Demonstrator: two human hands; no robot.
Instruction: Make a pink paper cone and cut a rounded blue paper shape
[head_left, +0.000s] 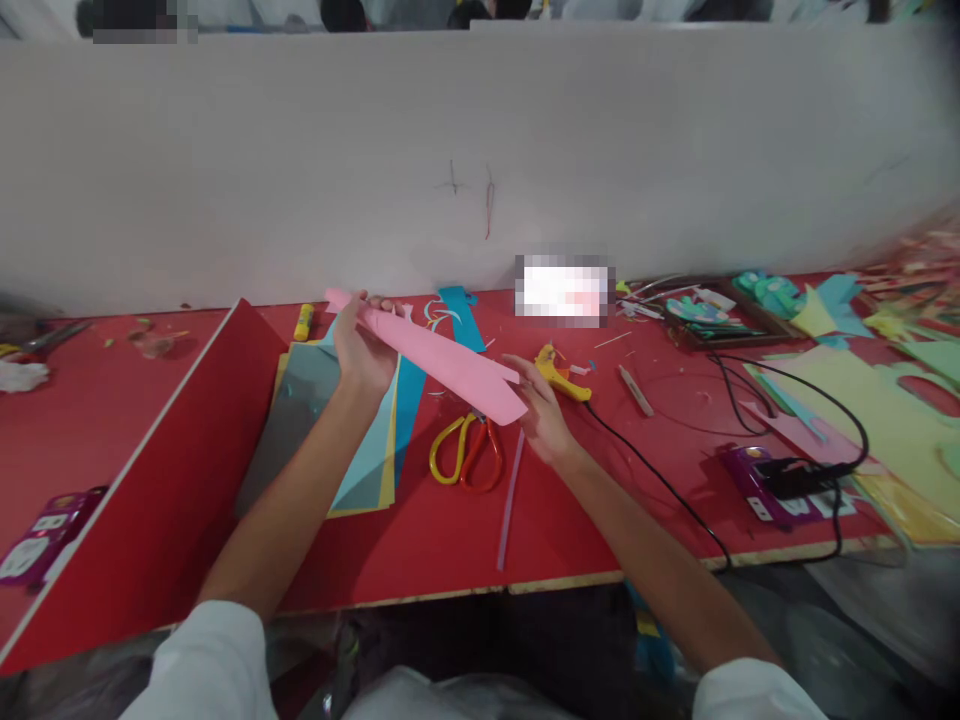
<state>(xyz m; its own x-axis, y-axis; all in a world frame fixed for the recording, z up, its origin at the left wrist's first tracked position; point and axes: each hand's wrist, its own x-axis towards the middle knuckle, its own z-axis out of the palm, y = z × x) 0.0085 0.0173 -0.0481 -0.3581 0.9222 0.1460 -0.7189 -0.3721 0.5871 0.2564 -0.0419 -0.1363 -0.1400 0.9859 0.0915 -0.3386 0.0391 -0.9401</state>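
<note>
A pink sheet of paper (442, 360), curved into a loose roll, is held slantwise above the red table. Its left end is gripped by my left hand (364, 345), with the fingers closed around it. At the lower right end, my right hand (544, 410) pinches the paper's edge; part of the fingers is hidden behind it. Below the paper lie scissors (463, 455) with one yellow and one red handle, their blades mostly covered. A thin pale glue stick (511, 500) rests beside them. Just right of my right hand is a yellow glue gun (561, 376).
Blue and yellow sheets (367, 470) lie under my left forearm, beside an upright red divider (172, 470). A yellow glue tube (304, 322) stands behind. To the right are a cutter (636, 391), a purple power strip (772, 490) with black cords, and pale green paper (847, 400). A white partition (300, 170) borders the back.
</note>
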